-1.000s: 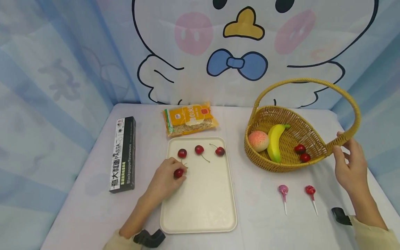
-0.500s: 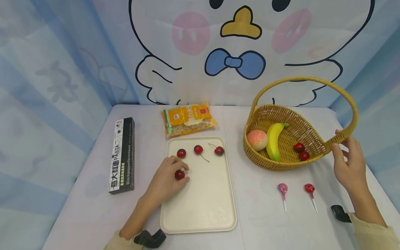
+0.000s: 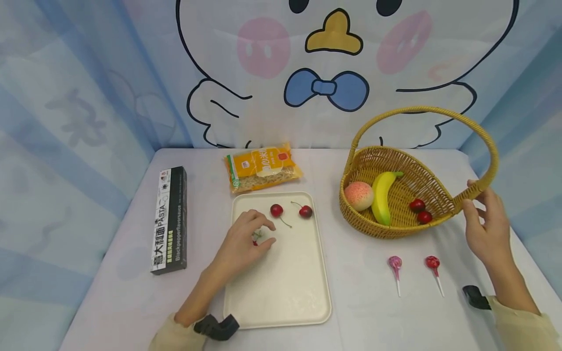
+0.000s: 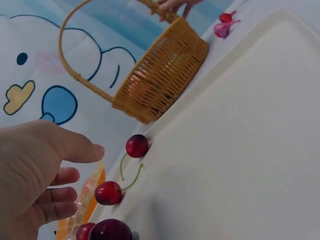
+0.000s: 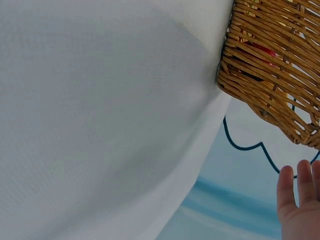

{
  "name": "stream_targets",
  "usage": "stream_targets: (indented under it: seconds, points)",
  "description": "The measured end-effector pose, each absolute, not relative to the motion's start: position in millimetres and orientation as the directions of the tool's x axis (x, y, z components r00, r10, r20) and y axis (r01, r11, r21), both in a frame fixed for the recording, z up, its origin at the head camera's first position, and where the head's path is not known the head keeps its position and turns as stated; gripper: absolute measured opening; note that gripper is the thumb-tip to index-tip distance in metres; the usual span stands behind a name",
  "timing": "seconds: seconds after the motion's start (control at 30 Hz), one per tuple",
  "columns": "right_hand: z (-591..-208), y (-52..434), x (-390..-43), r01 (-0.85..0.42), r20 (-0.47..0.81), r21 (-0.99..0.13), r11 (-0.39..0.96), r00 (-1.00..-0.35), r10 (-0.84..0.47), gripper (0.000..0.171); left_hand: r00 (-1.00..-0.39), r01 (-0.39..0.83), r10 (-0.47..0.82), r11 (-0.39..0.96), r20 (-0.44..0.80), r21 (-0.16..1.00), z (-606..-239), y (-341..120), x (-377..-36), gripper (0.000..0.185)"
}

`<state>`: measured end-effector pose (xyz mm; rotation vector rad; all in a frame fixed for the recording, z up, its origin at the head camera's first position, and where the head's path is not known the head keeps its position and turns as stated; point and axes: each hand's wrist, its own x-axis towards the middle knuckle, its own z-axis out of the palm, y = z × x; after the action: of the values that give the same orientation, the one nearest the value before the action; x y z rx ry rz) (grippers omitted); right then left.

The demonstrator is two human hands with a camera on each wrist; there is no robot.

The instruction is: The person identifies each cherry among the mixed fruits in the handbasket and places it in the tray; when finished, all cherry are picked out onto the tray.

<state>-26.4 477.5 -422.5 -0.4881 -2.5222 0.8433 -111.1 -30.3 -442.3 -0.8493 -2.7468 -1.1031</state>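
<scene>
My left hand (image 3: 240,240) hovers over the left side of a cream tray (image 3: 281,302), thumb and fingers spread apart with nothing between them. A cherry (image 3: 255,243) peeks out beneath it, mostly hidden. Beyond the hand, two stemmed cherries, one (image 3: 276,210) and another (image 3: 306,211), lie along the tray's far end. In the left wrist view a dark cherry (image 4: 111,230) sits beside a partly hidden one (image 4: 84,231). At the wicker basket's (image 3: 369,229) right end, my right hand (image 3: 491,229) holds the handle's base between thumb and fingers.
The basket contains a peach (image 3: 359,196), a banana (image 3: 383,199) and two cherries (image 3: 420,210). Two lollipops, one pink (image 3: 395,263) and one red (image 3: 432,263), lie before it. A pasta box (image 3: 170,219) lies left of the tray, a yellow food packet (image 3: 263,167) behind it.
My left hand has let go of a cherry on the tray; its thumb and fingers have spread and shifted slightly away, covering another cherry. The right hand stays at the basket.
</scene>
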Motion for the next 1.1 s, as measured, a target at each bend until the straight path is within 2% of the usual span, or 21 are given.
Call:
stream_targets:
  seconds: [0.17, 0.37, 0.6, 0.9, 1.1]
  points:
    - [-422.7, 477.1, -26.5, 0.181, 0.292, -0.629, 0.756, -0.846, 0.446, 0.052, -0.829, 0.527, 0.503, 0.560, 0.243, 0.640, -436.0, -18.8, -119.5, 0.024]
    - [-422.4, 477.0, -26.2, 0.163, 0.308, -0.628, 0.761, -0.846, 0.435, 0.052, -0.779, 0.589, 0.553, 0.484, 0.296, 0.647, -428.9, -1.9, -128.2, 0.021]
    - [-422.4, 476.9, -25.9, 0.155, 0.317, -0.629, 0.762, -0.844, 0.433, 0.052, -0.744, 0.610, 0.594, 0.418, 0.305, 0.674, -418.1, 28.3, -135.1, 0.016]
    - [-422.0, 476.6, -26.5, 0.168, 0.303, -0.633, 0.756, -0.844, 0.442, 0.053, -0.671, 0.668, 0.671, 0.363, 0.315, 0.650, -403.4, 69.9, -144.4, 0.016]
    - [-422.2, 476.9, -27.0, 0.174, 0.298, -0.635, 0.753, -0.844, 0.446, 0.053, -0.644, 0.679, 0.700, 0.338, 0.308, 0.652, -399.4, 97.1, -147.2, 0.018]
